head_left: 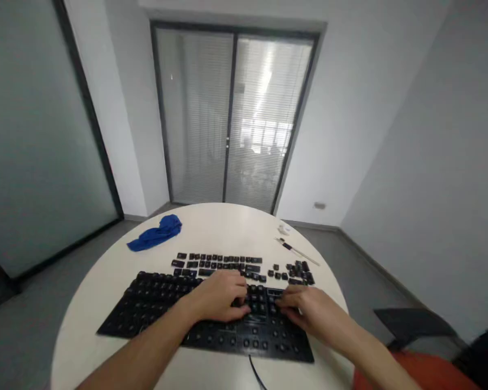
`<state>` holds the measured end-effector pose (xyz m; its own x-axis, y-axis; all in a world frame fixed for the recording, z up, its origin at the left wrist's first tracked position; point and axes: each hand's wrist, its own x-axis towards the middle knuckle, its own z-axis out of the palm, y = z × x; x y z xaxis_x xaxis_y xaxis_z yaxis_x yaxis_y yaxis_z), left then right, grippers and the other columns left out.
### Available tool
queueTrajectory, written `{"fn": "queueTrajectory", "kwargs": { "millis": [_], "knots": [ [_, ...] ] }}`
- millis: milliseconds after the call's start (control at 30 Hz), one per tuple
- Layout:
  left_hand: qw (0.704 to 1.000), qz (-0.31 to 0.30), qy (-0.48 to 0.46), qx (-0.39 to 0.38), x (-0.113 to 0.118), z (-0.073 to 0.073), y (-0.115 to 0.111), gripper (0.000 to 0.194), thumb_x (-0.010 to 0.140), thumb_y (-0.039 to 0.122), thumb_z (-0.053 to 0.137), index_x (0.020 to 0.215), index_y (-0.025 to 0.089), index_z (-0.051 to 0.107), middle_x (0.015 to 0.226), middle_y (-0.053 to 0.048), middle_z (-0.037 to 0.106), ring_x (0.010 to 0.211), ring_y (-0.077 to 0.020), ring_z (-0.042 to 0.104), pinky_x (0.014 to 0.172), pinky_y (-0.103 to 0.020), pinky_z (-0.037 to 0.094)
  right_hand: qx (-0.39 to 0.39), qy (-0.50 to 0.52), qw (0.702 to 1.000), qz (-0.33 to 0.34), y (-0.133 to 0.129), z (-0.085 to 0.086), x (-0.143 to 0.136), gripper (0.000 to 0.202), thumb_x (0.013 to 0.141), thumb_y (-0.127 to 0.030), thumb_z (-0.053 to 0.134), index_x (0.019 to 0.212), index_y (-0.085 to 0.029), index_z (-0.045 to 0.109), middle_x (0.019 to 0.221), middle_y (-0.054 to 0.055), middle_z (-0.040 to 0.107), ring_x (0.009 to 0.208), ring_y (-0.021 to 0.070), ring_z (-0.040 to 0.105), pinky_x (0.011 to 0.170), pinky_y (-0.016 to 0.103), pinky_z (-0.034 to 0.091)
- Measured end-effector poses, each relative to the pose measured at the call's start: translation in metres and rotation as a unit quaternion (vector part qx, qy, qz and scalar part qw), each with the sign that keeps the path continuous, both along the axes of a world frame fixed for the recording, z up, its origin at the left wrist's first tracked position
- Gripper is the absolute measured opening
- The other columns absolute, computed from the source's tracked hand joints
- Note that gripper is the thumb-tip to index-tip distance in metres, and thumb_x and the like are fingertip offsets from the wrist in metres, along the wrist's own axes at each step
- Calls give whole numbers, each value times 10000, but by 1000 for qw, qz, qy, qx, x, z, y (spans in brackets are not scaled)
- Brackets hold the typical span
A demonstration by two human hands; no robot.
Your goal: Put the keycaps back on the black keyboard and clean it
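Observation:
A black keyboard (211, 340) lies on the round table, with several bare key positions along its near rows and keycaps still seated in the far rows. My left hand (222, 295) rests over its middle, fingers bent and thumb apart from them, with nothing visible in it. Toward the keyboard's right end, my right hand (305, 309) has thumb and fingertips drawn together close to the keys; whatever they pinch is too small to make out. Loose black keycaps (252, 268) stand in rows just beyond the keyboard, and a looser pile of keycaps (301, 268) sits at the right.
A crumpled blue cloth (156, 234) lies on the white table (219, 227) at the far left. A thin brush (295, 250) and a small white item (284, 229) are at the far right. A cable (256, 371) runs off the near edge. A red-seated chair (418, 371) stands at right.

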<state>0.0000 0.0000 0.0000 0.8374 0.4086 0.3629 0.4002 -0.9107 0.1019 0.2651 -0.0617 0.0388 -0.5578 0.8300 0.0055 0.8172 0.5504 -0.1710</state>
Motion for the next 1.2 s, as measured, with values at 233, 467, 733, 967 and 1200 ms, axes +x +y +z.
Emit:
{"fn": "queueTrajectory", "kwargs": {
  "millis": [233,467,733,967,1200],
  "knots": [
    [1000,1,-3,3,-1,0,-2,212,814,329,712,693,192,604,772,3,641,760,-170,583,662,-295,429,0,12,1000,-4,-3,-4,-2,282,854,-87,560,970,-242,766,964,42,725,871,199,692,763,277,486],
    [1000,3,-5,-4,-2,0,-2,208,818,327,709,700,190,607,776,5,643,767,-168,580,675,-295,431,3,28,999,-21,-3,-7,2,233,858,-139,608,1010,-250,745,970,34,733,905,226,689,794,314,483],
    [1000,3,-7,0,-2,2,-3,213,814,317,710,683,188,602,765,3,641,752,-167,577,657,-291,422,-9,43,998,-40,-2,-7,4,189,874,-182,632,1001,-258,749,961,27,750,911,222,694,813,308,483],
    [1000,3,-7,-2,-2,2,-3,211,812,322,714,691,190,602,771,7,642,755,-166,576,659,-293,419,-7,28,999,-35,-3,-5,5,193,858,-174,647,972,-279,761,933,6,763,878,217,702,780,300,480],
    [1000,5,-5,-4,-2,2,-2,216,813,328,710,689,191,597,771,7,642,754,-165,573,657,-292,414,-5,33,999,-32,0,-7,7,204,852,-172,663,974,-296,768,951,-4,773,898,220,710,806,312,488]
  ]
}}
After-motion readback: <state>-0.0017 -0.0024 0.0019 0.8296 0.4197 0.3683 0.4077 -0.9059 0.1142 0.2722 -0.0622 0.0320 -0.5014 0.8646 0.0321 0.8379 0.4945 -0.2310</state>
